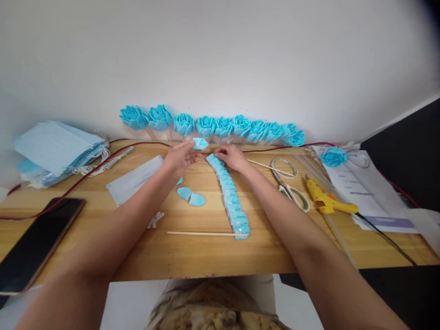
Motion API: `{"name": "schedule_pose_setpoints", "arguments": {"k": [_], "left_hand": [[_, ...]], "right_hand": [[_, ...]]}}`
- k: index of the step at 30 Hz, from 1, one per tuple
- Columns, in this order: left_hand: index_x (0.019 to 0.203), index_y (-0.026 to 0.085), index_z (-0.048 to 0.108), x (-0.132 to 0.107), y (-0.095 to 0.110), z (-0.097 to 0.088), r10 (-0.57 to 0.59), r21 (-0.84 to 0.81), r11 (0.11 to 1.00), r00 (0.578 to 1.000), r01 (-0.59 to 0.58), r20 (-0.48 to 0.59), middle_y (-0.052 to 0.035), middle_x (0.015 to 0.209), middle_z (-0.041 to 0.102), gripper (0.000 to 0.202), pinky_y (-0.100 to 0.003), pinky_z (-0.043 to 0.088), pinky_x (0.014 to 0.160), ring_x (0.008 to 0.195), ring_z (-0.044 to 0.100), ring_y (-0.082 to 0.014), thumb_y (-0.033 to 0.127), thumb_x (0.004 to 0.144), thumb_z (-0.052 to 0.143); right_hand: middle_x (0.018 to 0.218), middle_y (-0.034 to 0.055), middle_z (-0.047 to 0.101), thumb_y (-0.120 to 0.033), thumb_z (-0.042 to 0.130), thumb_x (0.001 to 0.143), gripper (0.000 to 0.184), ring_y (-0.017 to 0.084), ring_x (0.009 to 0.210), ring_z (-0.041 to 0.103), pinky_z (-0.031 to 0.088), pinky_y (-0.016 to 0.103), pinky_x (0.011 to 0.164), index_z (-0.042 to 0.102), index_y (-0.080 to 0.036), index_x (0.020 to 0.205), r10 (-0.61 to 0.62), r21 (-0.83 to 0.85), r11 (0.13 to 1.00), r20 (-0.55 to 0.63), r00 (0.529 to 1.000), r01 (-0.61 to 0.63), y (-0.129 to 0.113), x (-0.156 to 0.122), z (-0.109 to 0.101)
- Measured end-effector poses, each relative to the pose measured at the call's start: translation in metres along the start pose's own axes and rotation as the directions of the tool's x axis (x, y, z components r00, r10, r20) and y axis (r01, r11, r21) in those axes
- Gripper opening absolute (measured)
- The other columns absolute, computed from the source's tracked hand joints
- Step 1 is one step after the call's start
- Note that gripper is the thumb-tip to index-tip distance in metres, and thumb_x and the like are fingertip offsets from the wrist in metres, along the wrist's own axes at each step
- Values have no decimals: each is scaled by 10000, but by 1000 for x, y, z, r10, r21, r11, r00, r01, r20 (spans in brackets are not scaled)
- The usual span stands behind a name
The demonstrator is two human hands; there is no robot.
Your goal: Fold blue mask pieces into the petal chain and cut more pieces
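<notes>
My left hand (180, 156) is closed on a light-blue petal piece (200, 144) with pointed ends, held above the table's back part. My right hand (231, 156) is pinched at the far end of a long strip of overlapping blue petals (229, 197). Its fingertips partly hide that end. The strip runs toward the table's front edge, where a thin wooden stick (202, 233) lies with its right tip on the strip. Two loose blue petals (192, 197) lie left of the strip, and another shows partly behind my left wrist.
Blue flowers on sticks (206, 126) stand in a row along the wall. Face masks (57, 146) are piled at left, above a phone (37, 243). Scissors (292, 195), a tape roll (283, 168), a yellow glue gun (325, 197) and another blue flower (334, 156) on papers lie at right.
</notes>
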State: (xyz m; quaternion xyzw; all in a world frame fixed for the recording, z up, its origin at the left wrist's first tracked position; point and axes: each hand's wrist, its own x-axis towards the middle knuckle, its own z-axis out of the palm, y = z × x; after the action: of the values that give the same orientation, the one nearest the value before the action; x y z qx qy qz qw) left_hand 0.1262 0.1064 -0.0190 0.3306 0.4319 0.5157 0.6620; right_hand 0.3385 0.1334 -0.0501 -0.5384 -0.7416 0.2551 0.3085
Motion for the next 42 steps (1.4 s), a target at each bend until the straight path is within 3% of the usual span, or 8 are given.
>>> {"name": "schedule_pose_setpoints", "arguments": {"k": [8,13,20,26,42], "left_hand": [[845,168,677,1,-5,0,50,6,999,999,-50,-14,-37,778,737,268,-260,494,756,732,683,-131,384,747,801],[814,156,685,-10,-10,11,64,-62,996,998,-62,29,-27,768,735,188,-275,510,809,743,687,-137,311,766,780],[782,157,665,-20,-20,23,95,-147,985,994,-86,54,-3,738,715,59,-281,512,771,644,643,-113,170,839,673],[813,163,647,-21,-25,25,85,-165,983,995,-75,51,-17,767,725,64,-259,514,795,701,671,-114,138,867,624],[797,165,614,-27,-23,30,20,-208,978,999,-11,41,-2,781,718,111,-274,515,839,717,678,-109,84,873,613]], "right_hand": [[794,16,697,-443,676,801,282,146,699,574,434,275,672,715,-168,849,-77,332,942,114,991,35,-22,-30,-13],[837,13,691,-434,658,828,257,142,745,589,458,274,722,682,-182,870,-68,450,891,-1,998,62,-43,-47,-8],[773,-5,641,-418,653,817,233,135,707,547,440,269,686,671,-188,852,-16,452,888,-152,988,84,-51,-50,6],[792,5,669,-405,646,801,216,141,719,567,456,276,702,662,-191,824,37,445,893,-224,974,68,-52,-52,9],[810,20,711,-384,655,794,190,159,749,616,486,298,727,664,-195,811,78,445,894,-264,961,49,-50,-51,11]]}}
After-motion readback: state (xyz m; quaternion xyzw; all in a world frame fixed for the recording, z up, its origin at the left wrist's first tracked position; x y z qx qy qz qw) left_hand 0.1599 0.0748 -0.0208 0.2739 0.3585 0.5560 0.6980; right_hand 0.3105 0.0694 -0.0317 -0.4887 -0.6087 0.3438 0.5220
